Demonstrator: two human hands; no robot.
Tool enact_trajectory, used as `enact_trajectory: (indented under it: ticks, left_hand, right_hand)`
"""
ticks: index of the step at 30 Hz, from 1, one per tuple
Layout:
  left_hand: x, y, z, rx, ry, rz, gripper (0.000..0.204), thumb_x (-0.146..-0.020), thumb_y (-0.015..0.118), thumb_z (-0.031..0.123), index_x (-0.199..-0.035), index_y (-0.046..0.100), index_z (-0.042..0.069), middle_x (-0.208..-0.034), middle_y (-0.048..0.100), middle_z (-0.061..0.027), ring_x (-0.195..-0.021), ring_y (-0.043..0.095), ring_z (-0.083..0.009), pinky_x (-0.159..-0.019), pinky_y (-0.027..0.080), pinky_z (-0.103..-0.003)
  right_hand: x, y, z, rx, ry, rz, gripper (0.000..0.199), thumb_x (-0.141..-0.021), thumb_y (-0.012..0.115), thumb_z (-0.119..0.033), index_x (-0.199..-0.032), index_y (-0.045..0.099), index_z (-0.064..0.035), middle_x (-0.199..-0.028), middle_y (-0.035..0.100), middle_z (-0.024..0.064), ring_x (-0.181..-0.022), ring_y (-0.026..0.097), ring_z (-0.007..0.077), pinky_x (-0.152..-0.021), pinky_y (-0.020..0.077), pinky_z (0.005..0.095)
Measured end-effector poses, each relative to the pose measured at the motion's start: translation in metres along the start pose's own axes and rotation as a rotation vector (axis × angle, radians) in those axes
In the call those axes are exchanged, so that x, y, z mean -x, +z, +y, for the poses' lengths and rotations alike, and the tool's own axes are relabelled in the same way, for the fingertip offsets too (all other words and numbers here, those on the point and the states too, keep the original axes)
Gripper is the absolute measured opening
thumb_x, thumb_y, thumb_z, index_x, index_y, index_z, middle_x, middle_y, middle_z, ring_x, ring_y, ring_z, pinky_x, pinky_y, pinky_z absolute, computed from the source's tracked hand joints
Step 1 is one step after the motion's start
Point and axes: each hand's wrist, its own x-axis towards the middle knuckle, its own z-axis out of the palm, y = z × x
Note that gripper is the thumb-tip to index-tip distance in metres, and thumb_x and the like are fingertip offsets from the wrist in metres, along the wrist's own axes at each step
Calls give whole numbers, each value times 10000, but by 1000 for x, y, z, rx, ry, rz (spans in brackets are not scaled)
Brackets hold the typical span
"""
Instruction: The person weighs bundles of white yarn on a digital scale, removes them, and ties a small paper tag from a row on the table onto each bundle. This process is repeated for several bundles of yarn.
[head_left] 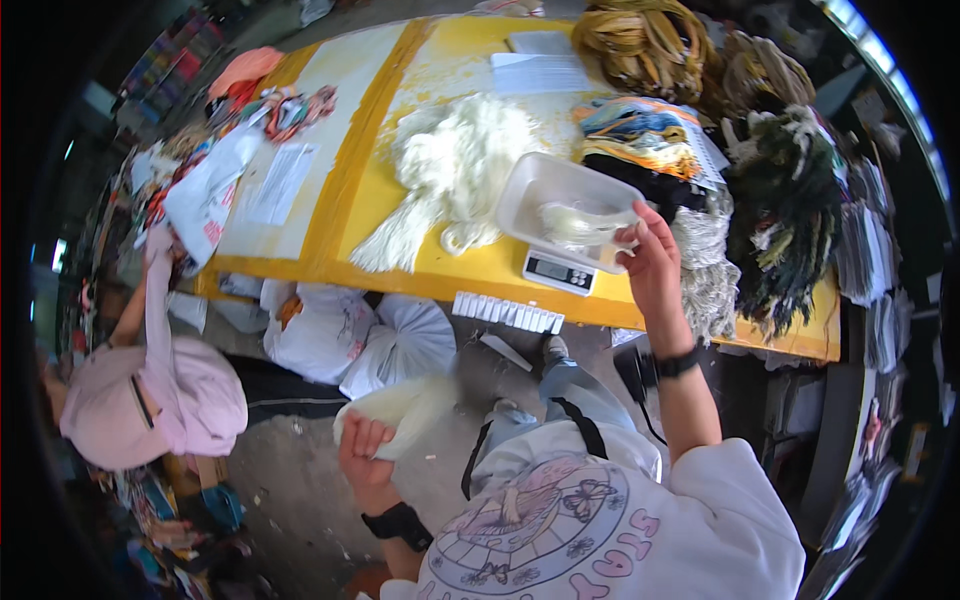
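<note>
Left fingers (370, 434) curl closed around a pale skein (408, 410), clear of the desk (370, 140). Right fingers (650, 222), partly bent, are at the right rim of a white tray (522, 195); whether they grip its pale yarn (575, 224) cannot be told. The tray rests on a scale (556, 271).

Left hand (365, 450) grips a pale yarn hank (410, 408) low, off the table; right hand (652, 262) is at the right end of a white tray (522, 198), pale strands (575, 224) inside, tray on a digital scale (558, 270). Yellow table (352, 195) also bears a cream yarn heap (455, 150), multicolored skeins (640, 135) right; pink-capped co-worker (150, 400) left.
</note>
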Motion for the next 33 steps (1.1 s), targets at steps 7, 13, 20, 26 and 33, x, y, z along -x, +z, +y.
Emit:
enact_trajectory:
  ticks: [7, 13, 20, 26, 33]
  left_hand:
    - [14, 61, -17, -396, -81, -120, 220, -833, 489, 260, -819, 524, 44, -512, 379, 42, -487, 369, -71, -525, 335, -241]
    - [32, 75, -13, -442, -22, 86, 270, -813, 526, 283, -833, 539, 14, -646, 481, -7, -542, 439, -77, -478, 357, -224]
    - [34, 36, -24, -349, -114, 72, 177, -827, 517, 223, -826, 515, 47, -689, 501, -12, -561, 472, -84, -485, 383, -213]
    - [31, 32, -30, -249, -41, 187, 112, -806, 544, 159, -823, 512, 52, -696, 510, -20, -575, 480, -84, -499, 398, -216]
    - [30, 25, -31, -257, -76, 275, 136, -804, 552, 187, -833, 520, 59, -679, 504, -17, -573, 484, -83, -491, 411, -221]
  right_hand:
    - [114, 177, -33, -39, 479, -980, 365, -825, 488, -18, -1180, 411, -50, -854, 560, 40, -749, 559, 92, -614, 463, 214]
    - [147, 189, 30, 172, 470, -954, 406, -799, 493, 40, -1183, 388, -44, -859, 556, 42, -722, 547, 76, -622, 442, 209]
    - [166, 178, 66, 387, 457, -852, 347, -788, 524, 22, -1123, 442, -22, -739, 571, 25, -686, 537, 54, -606, 437, 190]
    - [176, 171, 83, 419, 345, -767, 326, -790, 521, 30, -1108, 457, -2, -800, 585, 52, -684, 548, 80, -607, 455, 206]
    - [174, 168, 87, 329, 369, -689, 322, -793, 513, 39, -1107, 453, 7, -825, 586, 64, -683, 548, 94, -608, 462, 216]
